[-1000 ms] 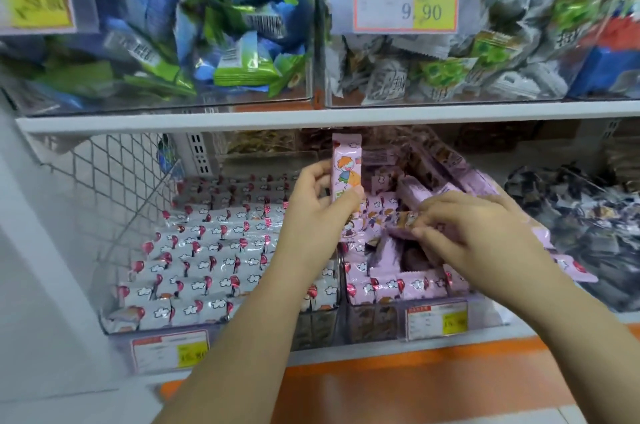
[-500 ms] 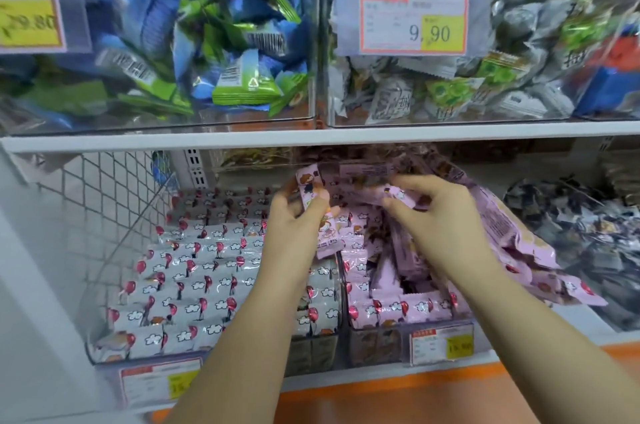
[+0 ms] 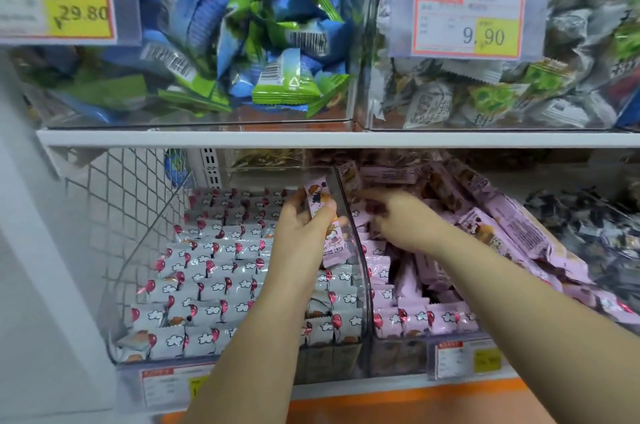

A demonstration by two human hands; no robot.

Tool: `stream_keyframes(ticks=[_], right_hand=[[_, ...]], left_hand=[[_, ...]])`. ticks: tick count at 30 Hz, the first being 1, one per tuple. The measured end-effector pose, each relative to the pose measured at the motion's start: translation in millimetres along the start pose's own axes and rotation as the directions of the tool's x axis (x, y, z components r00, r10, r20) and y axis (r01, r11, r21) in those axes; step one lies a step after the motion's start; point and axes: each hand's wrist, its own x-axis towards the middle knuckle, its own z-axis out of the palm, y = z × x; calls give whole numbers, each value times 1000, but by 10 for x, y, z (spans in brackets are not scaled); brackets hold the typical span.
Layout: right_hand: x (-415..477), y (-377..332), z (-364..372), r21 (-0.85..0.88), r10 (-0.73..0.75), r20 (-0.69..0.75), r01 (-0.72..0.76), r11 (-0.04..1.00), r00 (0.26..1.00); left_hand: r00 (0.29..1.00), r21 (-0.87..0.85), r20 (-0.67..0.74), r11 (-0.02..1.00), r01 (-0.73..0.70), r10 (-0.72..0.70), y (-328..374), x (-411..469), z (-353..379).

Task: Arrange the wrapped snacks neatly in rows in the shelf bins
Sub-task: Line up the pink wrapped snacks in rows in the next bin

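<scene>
- Left hand (image 3: 304, 229) grips pink snack bar (image 3: 334, 243), upright, right beside bin divider (image 3: 362, 271).
- Right hand (image 3: 401, 223) curled among loose pink snacks (image 3: 512, 229); grip blurred, cannot tell.
- White snacks (image 3: 214, 271) in rows left of left hand.

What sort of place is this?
Probably a shop's snack aisle: printed price tags on clear bins, a white shelf, heaps of wrapped snacks, and a left hand holding one pink snack bar.

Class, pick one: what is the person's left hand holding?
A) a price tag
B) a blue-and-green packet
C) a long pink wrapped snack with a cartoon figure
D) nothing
C: the left hand grips a long pink wrapped snack printed with a cartoon figure.
</scene>
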Motion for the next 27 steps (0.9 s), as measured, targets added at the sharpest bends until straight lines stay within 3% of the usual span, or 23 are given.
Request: stream_keyframes(ticks=[5,8,11,13,15,17,21,25,27], right_hand=[[-161,102,-183,23,-37,-51,38,999,998],[-325,119,-298,203,-18,-110,41,978,994],[-492,9,-316,409,-75,-18,76,909,997],[-565,-105,-275,459,-100,33,74,885,994],[-591,-197,-218,519,-103,-15,96,849,995],[-588,-241,-153,551,-92,-110,137,823,990],[-554,-216,-112,652,4,-153,98,752,988],[-400,23,-199,364,120,-341,13,931,932],[-299,133,-206,229,135,-387,-47,972,912]], left_hand=[[999,31,18,999,26,-26,32,-33,-13],[999,-9,53,1000,0,0,58,-52,23],[995,-114,83,993,-43,52,93,-98,107],[994,-154,85,986,-61,75,111,-120,165],[992,-169,91,983,-75,91,121,-130,201],[990,-142,96,986,-87,101,116,-138,212],[981,50,149,990,-131,123,115,-154,169],[965,306,233,933,-192,122,156,-216,143],[969,364,220,912,-191,115,157,-222,133]])
